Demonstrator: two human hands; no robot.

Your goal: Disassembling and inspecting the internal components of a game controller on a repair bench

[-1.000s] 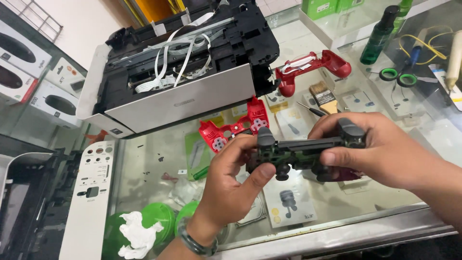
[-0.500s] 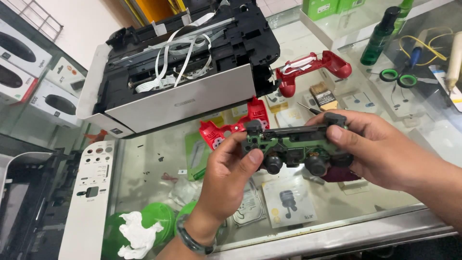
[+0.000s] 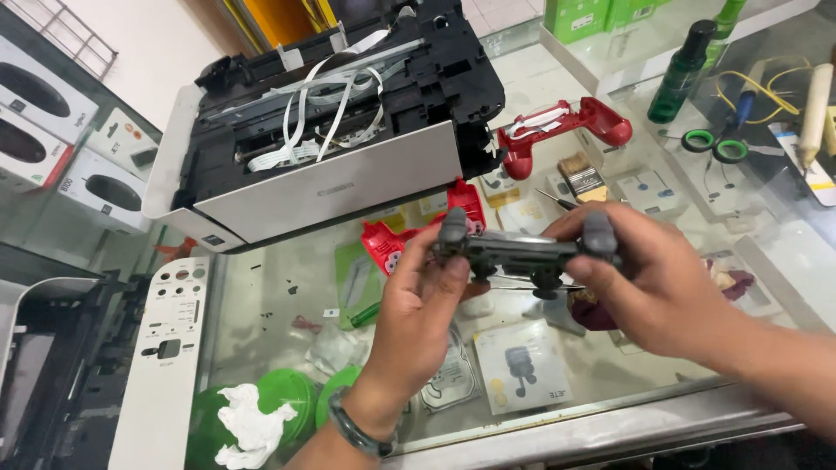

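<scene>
Holding a dark gamepad [image 3: 522, 252] up off the glass table [image 3: 279, 313] with both hands, left hand [image 3: 418, 313] on one grip, right hand [image 3: 653, 287] on the other. Fingers [image 3: 453, 265] wrapped snug on both sides, thumbs up near the 2 shoulder buttons, sticks pointing down, probably tilted that way to get a look at the top edge. Just past the fingers: 2 red shell halves, 1 [image 3: 418, 231] right behind the left hand, 1 [image 3: 566, 130] further back, laid open like they've been split apart. Beyond those, 1 stripped printer [image 3: 331, 130] with white ribbon cables hanging out. Left of the left hand, 1 white button panel [image 3: 165, 348]. Near the wrist, 2 green lids [image 3: 296, 392] with a wad of tissue. Far right: 1 green bottle [image 3: 684, 70], 1 pair of green-handled scissors [image 3: 718, 144].
</scene>
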